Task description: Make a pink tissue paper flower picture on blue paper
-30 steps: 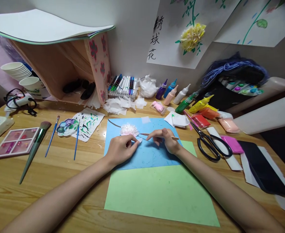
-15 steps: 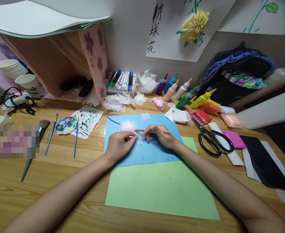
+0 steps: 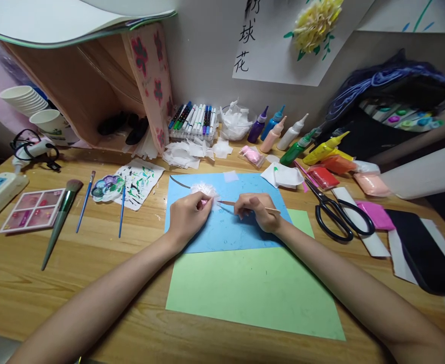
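Brown wood-grain table [image 3: 25,293], covered mid-front by a pale green rectangular paper sheet [image 3: 252,293], itself overlapped at the far end by a sky-blue paper sheet [image 3: 241,232]. Left hand [image 3: 187,217]: fingertips are bunched at the near right edge of a fluffy, round, white-and-pink tissue puff [image 3: 204,189]; whether anything is clamped in them can't be told. Right hand [image 3: 258,211]: clamped on a slim brown stick [image 3: 227,203], tip aimed at the puff's right side; contact unclear. Puff is seated on the blue sheet's far left part, near a thin dark curved stripe [image 3: 179,182].

Progress, judged: well along. Puff looks densely filled; stripe is already down. Loose white tissue pieces [image 3: 186,153] are left unused behind the blue sheet; how many more are needed can't be judged.

Vs half a second ago: left fingertips are brought closer to the puff, the gap between the hands is widened, stick tip is drawn slightly right. Sheets and puff look unmoved on the table.
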A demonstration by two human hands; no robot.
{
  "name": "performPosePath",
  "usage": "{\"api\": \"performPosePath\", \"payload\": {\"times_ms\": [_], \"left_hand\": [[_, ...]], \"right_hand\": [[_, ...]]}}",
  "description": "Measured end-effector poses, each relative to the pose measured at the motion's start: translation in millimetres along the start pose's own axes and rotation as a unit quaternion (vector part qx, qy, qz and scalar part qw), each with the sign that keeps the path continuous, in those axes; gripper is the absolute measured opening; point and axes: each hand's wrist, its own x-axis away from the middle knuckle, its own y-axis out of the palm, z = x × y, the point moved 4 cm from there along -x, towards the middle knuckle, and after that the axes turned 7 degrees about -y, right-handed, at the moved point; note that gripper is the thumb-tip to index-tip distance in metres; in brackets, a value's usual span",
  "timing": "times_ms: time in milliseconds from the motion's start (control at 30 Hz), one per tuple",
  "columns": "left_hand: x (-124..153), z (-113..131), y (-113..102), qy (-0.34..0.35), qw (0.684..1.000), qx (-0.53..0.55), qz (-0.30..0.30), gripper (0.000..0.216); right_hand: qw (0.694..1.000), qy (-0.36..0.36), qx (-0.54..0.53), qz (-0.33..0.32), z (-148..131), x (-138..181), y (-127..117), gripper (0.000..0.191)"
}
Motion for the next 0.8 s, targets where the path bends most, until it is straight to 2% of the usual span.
{"api": "performPosePath", "payload": {"times_ms": [233,400,533,667,800], "left_hand": [[-1.1,-1.7,1.5,0.001,1.000,0.012,-0.004,0.022],[-1.4,-1.5,0.4,-0.003,1.000,0.019,-0.010,0.019],[-3.0,-1.4,-3.2,-0.027,0.998,0.053,0.009,0.020],[-4.6,-3.1,-5.6,-0.060,0.994,0.083,0.026,0.021],[-4.2,-4.5,-5.8,-0.069,0.993,0.093,0.033,0.020]], "right_hand": [[0.994,-0.060,0.082,-0.050,-2.8,-3.5,6.8,0.053],[0.989,-0.080,0.111,-0.058,-5.2,-6.5,8.4,0.049],[0.989,-0.076,0.116,-0.046,-1.4,-6.3,9.4,0.047],[0.992,-0.044,0.117,-0.012,-1.9,-11.3,12.0,0.051],[0.992,0.054,0.098,0.052,-8.9,-29.8,15.8,0.057]]}}
